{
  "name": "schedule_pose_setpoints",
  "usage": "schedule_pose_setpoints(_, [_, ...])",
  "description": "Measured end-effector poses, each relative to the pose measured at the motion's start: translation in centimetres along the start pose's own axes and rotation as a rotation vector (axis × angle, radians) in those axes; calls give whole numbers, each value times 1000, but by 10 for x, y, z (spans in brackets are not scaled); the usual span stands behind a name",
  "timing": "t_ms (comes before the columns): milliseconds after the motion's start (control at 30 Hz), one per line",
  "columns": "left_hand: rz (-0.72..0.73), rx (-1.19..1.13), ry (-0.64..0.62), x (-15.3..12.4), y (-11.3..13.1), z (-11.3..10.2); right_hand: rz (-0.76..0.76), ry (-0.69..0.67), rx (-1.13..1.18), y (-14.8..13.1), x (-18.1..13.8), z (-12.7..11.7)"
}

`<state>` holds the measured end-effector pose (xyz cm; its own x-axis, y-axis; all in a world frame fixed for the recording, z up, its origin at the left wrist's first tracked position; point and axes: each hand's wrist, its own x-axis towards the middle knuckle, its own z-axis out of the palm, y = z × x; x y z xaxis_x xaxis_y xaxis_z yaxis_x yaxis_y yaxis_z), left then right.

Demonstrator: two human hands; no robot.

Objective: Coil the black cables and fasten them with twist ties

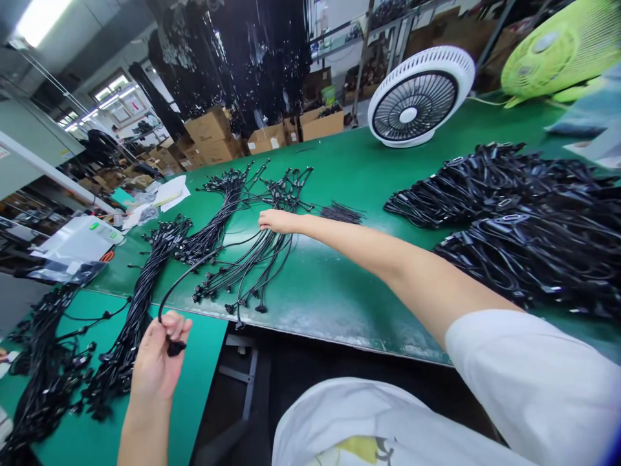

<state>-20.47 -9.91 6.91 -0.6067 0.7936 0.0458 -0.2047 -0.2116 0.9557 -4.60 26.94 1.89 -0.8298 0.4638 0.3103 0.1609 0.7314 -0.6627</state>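
In the head view, my left hand (162,353) is closed around one end of a black cable (187,270), with a dark plug (175,347) sticking out below the fingers. From there the cable curves up and to the right toward my right hand (275,221), whose fingers are pinched on it. Beneath my right hand a loose bundle of black cables (255,259) fans out on the green table, plugs toward the near edge. Further left lie two more cable bundles, one gathered bundle (213,223) and one longer bundle (140,298).
Coiled black cables (528,239) are heaped on the right of the green table (334,291). Thin black ties (342,212) lie near my right forearm. A white fan (421,97) and a green fan (557,52) stand behind. More cables (43,369) cover the lower left table.
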Motion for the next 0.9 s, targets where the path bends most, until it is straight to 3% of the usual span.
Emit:
schedule_pose_setpoints(100, [13, 212, 94, -2, -1, -17, 67, 131, -26, 14, 3, -15])
schedule_pose_setpoints(200, [-109, 526, 11, -7, -5, -31, 82, 323, 3, 6, 18, -32])
schedule_pose_setpoints(267, [-194, 705, -118, -11, -7, -36, -31, 441, 105, -14, 31, -38])
schedule_pose_setpoints(333, [-190, 844, -171, -12, -8, -41, -216, 504, 212, -43, 39, -42])
schedule_pose_setpoints(400, [-128, 932, -137, -11, -8, -50, -359, 522, 200, -75, 39, -51])
schedule_pose_setpoints(500, [15, 1121, 28, -6, -5, -74, -400, 531, -116, -113, 19, -76])
schedule_pose_setpoints(600, [262, 1414, 299, 0, 0, -97, -272, 338, -596, -127, -18, -99])
schedule_pose_setpoints(700, [312, 1338, 402, 1, 0, -97, 31, 28, -890, -123, -61, -91])
schedule_pose_setpoints(800, [146, 866, 224, -3, -12, -61, 220, -207, -932, -125, -110, -48])
schedule_pose_setpoints(900, [190, 611, -82, -9, -36, 0, 106, -445, -745, -147, -156, 3])
